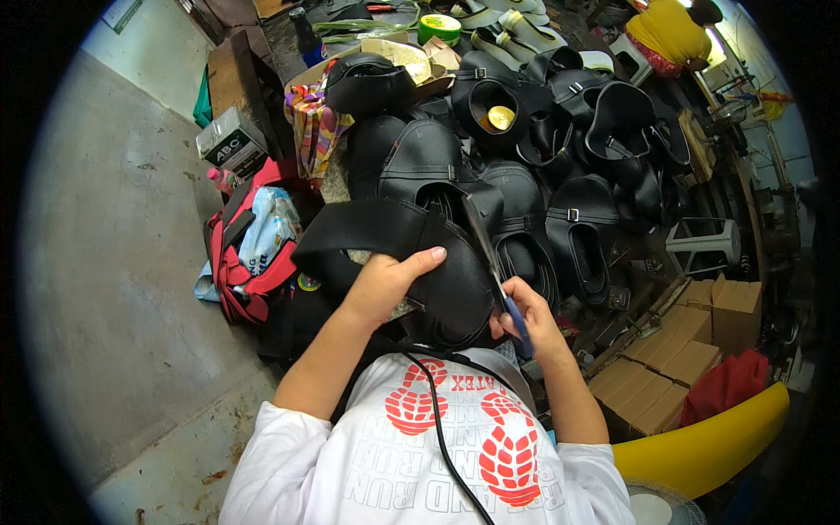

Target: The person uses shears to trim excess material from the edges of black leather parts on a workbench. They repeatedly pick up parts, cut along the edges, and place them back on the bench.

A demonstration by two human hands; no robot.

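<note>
My left hand (pixel 383 284) is closed on a black leather shoe upper (pixel 453 284), thumb laid across its face. The upper's curved strap-like part reaches out to the left of my wrist. In my right hand (pixel 538 319) is a pair of scissors with blue handles (pixel 518 331). Their dark blades point up and away, along the right edge of the held upper; whether they touch it I cannot tell. Several more black shoe uppers (pixel 420 157) with small buckles lie just beyond my hands, some stacked inside one another.
White shoe-shaped pieces (pixel 529 35), a green round tin (pixel 439 29) and a dark bottle (pixel 308 39) stand at the back. Red straps (pixel 232 280) hang at left by a box (pixel 232 144). Cardboard boxes (pixel 665 350) and a stool (pixel 704 241) are right. A person in yellow (pixel 669 35) is far right.
</note>
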